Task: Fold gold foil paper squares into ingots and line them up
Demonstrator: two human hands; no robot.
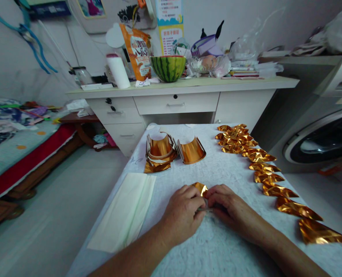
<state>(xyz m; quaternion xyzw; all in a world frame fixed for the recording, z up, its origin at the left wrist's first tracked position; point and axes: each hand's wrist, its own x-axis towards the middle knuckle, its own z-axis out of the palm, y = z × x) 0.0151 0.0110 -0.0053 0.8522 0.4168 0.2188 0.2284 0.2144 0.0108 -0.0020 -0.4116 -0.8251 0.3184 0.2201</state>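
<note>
Both hands meet over the near middle of the cloth-covered table. A small piece of gold foil shows between them, partly covered by fingers. My left hand has its fingers curled and pressed together on the foil's left side. From the other side, my right hand pinches it with bent fingers. A thin pale edge shows below the fingertips; what it is I cannot make out. Beyond the hands lie a stack of curved gold foil sheets and a single curved sheet.
Several folded gold foil pieces run in a row along the table's right edge. Pale paper sheets lie at the left. Behind stands a white desk bearing a half watermelon. A washing machine is at right, a bed at left.
</note>
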